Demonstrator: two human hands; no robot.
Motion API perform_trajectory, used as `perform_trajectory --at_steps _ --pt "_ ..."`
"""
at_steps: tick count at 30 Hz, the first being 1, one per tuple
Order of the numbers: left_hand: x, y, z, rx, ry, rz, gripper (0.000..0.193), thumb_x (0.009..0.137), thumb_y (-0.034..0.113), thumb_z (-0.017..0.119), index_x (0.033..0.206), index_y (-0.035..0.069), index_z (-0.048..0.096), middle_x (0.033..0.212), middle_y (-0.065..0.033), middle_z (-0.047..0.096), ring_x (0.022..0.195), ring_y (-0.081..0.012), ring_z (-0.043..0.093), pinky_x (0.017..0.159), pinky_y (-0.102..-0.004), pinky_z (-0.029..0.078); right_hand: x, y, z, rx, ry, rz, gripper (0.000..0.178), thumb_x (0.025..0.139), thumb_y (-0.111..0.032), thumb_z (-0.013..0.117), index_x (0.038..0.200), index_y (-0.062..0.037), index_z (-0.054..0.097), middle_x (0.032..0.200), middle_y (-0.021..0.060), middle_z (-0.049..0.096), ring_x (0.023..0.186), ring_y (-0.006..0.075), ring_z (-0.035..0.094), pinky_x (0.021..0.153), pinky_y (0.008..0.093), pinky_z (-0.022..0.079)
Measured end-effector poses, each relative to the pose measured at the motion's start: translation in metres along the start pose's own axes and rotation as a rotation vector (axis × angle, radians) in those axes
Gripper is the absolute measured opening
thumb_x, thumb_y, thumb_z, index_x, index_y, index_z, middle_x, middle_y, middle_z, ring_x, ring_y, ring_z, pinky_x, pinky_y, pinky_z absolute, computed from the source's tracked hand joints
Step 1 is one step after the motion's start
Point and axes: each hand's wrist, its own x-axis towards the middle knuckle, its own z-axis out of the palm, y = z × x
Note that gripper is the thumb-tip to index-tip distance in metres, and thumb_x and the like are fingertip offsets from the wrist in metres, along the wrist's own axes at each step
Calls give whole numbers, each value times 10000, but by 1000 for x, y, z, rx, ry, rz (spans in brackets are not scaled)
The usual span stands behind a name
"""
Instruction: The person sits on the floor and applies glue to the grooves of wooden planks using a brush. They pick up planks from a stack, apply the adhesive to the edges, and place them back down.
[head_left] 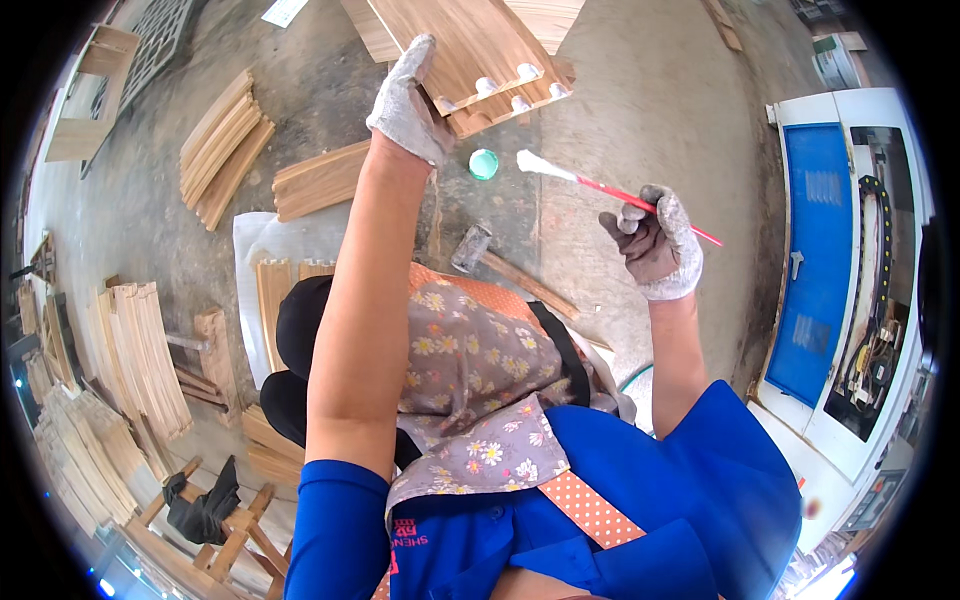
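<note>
My left hand (408,108), in a white and grey work glove, grips the left edge of a wooden panel (465,45). White glue-like dabs (486,86) sit along the panel's near edge; a second wooden edge with similar dabs shows just below it. My right hand (658,240), also gloved, is closed around the red handle of a thin brush (612,190). The brush's tip is coated white and points left, apart from the panel. Between the hands, a small round green container (484,164) stands on the floor. A hammer (530,283) with a wooden handle lies nearer to me.
Stacked wooden slats (225,150) and another board pile (322,180) lie at the left, by a white sheet (250,240). More planks (145,350) stand farther left. A white cabinet with a blue door (820,260) is on the right.
</note>
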Motion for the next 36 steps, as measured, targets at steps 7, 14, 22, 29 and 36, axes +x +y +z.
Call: perform_trajectory --at_steps 7,14,22,29,36 --pt "-1 3 -3 -20 -23 -17 460 845 295 550 1213 72 385 1135 -126 528 1014 -285 565 760 -445 541 -3 2 58 -768 18 -308 290 880 -154 507 1055 77 521 931 197 617 840 260 612 796 378 483" --pt "-1 2 2 -40 37 9 422 861 264 527 1224 87 403 1177 -116 515 1074 -295 523 863 -485 462 -7 7 76 -1135 -71 -450 202 767 -8 605 968 -10 626 952 104 644 839 181 628 749 278 499" --pt "2 0 0 -12 40 -6 445 855 288 533 1234 98 397 1190 -113 509 1069 -304 527 862 -505 462 -14 2 103 -1489 -204 -634 172 734 43 594 889 -12 645 931 137 641 861 225 628 764 290 492" --pt "5 0 -5 -28 15 28 467 853 290 535 1244 91 376 1184 -122 507 1060 -314 531 864 -508 467 -18 -2 98 -1280 -43 -501 168 753 -20 583 913 0 628 879 120 650 785 200 632 720 292 506" --pt "-2 1 2 -32 -9 10 488 848 279 550 1248 73 363 1171 -139 508 1058 -315 534 851 -495 485 -17 -19 81 -995 106 -513 187 769 69 509 934 85 594 876 143 645 812 170 618 747 276 493"
